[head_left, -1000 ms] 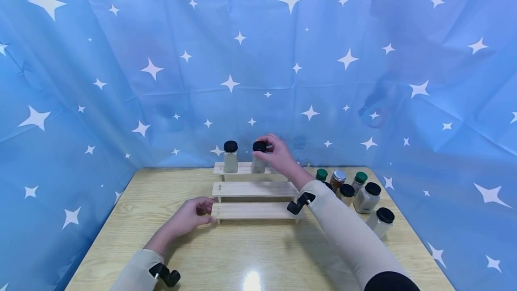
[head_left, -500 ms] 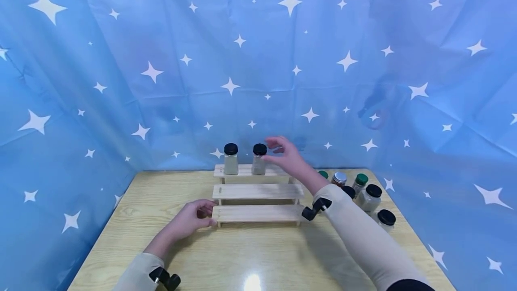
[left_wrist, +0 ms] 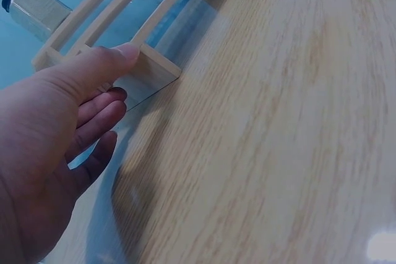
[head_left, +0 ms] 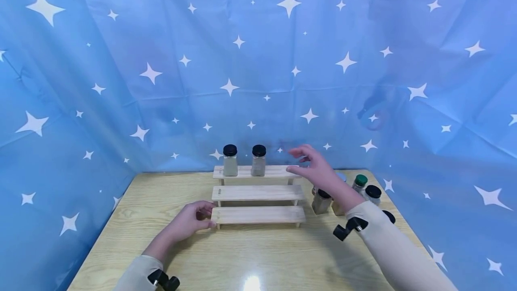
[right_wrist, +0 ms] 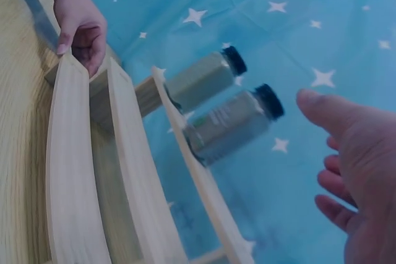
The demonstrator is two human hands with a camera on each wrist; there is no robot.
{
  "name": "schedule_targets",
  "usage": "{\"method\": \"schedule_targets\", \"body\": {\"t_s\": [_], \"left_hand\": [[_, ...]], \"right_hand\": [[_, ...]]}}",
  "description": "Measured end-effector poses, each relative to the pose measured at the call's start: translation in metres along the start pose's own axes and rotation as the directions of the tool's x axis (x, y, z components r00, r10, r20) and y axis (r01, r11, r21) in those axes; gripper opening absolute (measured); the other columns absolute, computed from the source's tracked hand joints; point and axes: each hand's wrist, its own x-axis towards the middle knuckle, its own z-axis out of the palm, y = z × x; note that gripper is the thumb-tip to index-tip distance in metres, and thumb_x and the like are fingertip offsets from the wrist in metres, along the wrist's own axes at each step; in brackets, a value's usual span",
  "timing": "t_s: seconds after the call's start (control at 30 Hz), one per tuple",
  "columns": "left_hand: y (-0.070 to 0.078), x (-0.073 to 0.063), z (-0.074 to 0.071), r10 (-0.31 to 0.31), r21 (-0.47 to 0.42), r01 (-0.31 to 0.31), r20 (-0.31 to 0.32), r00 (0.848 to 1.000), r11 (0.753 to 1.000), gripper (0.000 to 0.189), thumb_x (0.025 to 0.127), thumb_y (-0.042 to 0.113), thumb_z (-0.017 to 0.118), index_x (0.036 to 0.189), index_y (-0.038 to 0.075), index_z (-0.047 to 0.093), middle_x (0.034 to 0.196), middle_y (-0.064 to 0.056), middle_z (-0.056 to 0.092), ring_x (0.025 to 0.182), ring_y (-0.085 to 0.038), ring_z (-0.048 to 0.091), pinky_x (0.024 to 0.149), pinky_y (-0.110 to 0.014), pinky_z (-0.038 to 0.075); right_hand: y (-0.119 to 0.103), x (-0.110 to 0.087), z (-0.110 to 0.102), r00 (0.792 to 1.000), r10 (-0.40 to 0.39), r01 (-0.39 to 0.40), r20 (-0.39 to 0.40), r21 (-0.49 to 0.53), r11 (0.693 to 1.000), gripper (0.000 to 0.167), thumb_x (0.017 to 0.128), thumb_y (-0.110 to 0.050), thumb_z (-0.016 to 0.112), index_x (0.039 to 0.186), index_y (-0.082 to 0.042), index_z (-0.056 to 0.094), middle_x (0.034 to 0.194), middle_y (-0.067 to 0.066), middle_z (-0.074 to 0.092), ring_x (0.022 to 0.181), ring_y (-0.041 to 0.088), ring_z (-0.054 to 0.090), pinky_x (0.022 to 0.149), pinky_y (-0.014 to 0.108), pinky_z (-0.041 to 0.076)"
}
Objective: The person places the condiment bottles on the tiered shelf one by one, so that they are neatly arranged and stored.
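Note:
A three-tier wooden step rack [head_left: 258, 214] stands on the table. Its top step bears two glass jars with black lids, a left jar [head_left: 230, 166] and a right jar [head_left: 259, 166], both upright and apart. My left hand [head_left: 190, 221] grips the rack's left end; in the left wrist view the thumb lies on the end of a step, the other fingers bent beside the side panel [left_wrist: 154, 69]. To the right of the top step, my right hand [head_left: 317, 169] is in the air, fingers loosely bent, holding nothing. The right wrist view shows it apart from the nearer jar [right_wrist: 229, 125].
Right of the rack stand several more spice jars, among them a black-lidded jar [head_left: 321, 202] and a green-lidded jar [head_left: 361, 180]. My right forearm partly hides this group. A blue star-print cloth [head_left: 258, 57] closes off the table's back and sides.
My right hand has let go of the right jar on the top step and moved away to the right. The left hand has stayed at the rack's left end.

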Motion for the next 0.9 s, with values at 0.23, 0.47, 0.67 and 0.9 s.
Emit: {"method": "schedule_targets", "body": {"t_s": [0.23, 0.47, 0.67, 0.9], "left_hand": [[0.001, -0.001, -0.002, 0.002, 0.009, -0.002, -0.005, 1.000, 1.000, 0.057, 0.090, 0.025, 0.094, 0.138, 0.006, 0.071, 0.116, 0.001, 0.076, 0.109, -0.020, 0.070, 0.099, -0.040, 0.057], [0.003, -0.001, 0.000, 0.006, 0.007, -0.006, -0.001, 1.000, 1.000, 0.056, 0.091, 0.024, 0.093, 0.139, 0.005, 0.071, 0.117, 0.001, 0.076, 0.110, -0.021, 0.070, 0.099, -0.039, 0.057], [0.005, -0.001, 0.000, -0.007, 0.014, 0.007, 0.002, 1.000, 1.000, 0.055, 0.091, 0.023, 0.093, 0.139, 0.006, 0.071, 0.116, 0.001, 0.076, 0.110, -0.020, 0.070, 0.100, -0.040, 0.057], [0.007, -0.001, 0.000, -0.014, 0.008, 0.014, 0.002, 1.000, 1.000, 0.055, 0.091, 0.024, 0.093, 0.138, 0.006, 0.071, 0.117, 0.001, 0.076, 0.110, -0.020, 0.070, 0.100, -0.040, 0.057]], "right_hand": [[0.004, -0.026, -0.021, 0.999, 0.004, -0.006, -0.041, -0.056, 0.998, 0.037, 0.100, -0.022, 0.087, 0.133, -0.014, 0.072, 0.135, 0.004, 0.064, 0.121, 0.027, 0.062, 0.107, 0.058, 0.052], [0.014, -0.055, -0.036, 0.996, 0.056, -0.064, -0.070, -0.120, 0.991, 0.031, 0.102, -0.028, 0.084, 0.128, -0.016, 0.072, 0.132, 0.004, 0.065, 0.122, 0.030, 0.062, 0.105, 0.060, 0.052], [0.027, -0.084, -0.051, 0.986, 0.109, -0.129, -0.122, -0.162, 0.978, 0.033, 0.103, -0.032, 0.083, 0.130, -0.017, 0.072, 0.132, 0.004, 0.065, 0.119, 0.035, 0.065, 0.090, 0.041, 0.060], [0.041, -0.111, -0.069, 0.973, 0.059, -0.110, -0.221, -0.224, 0.968, 0.030, 0.101, -0.022, 0.085, 0.128, -0.012, 0.075, 0.127, 0.007, 0.066, 0.108, 0.027, 0.066, 0.083, 0.023, 0.054]]}}
